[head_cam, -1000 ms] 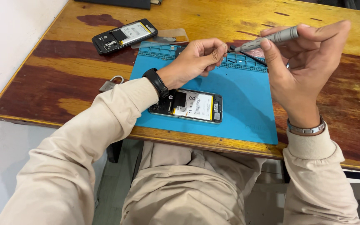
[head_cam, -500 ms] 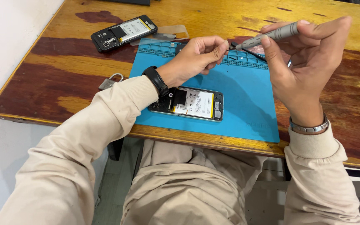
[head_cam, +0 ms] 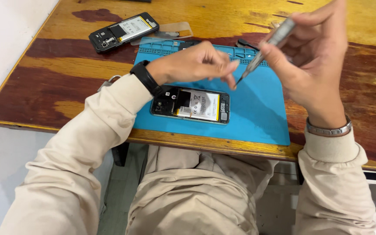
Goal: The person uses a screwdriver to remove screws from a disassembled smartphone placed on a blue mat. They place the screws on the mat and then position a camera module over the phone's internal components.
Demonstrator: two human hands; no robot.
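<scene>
My right hand [head_cam: 316, 61] grips a slim grey screwdriver [head_cam: 270, 44], its tip angled down toward my left fingertips. My left hand [head_cam: 196, 63] hovers above the blue mat [head_cam: 262, 113] with thumb and fingers pinched together right at the screwdriver tip; whatever sits between them is too small to make out. Below the left hand lies an opened phone [head_cam: 191, 105] with its back off, showing a white battery and the dark board. A black watch sits on my left wrist and a metal bracelet on the right.
A second opened phone [head_cam: 122, 31] lies at the back left of the wooden table [head_cam: 62, 82], next to a clear plastic piece [head_cam: 175, 29]. Small dark parts rest in the mat's top trays [head_cam: 244, 43]. The table's front edge runs just above my lap.
The view has shifted closer. My right hand has tilted the screwdriver downward so its tip now meets my left fingertips. The phone on the mat has not moved.
</scene>
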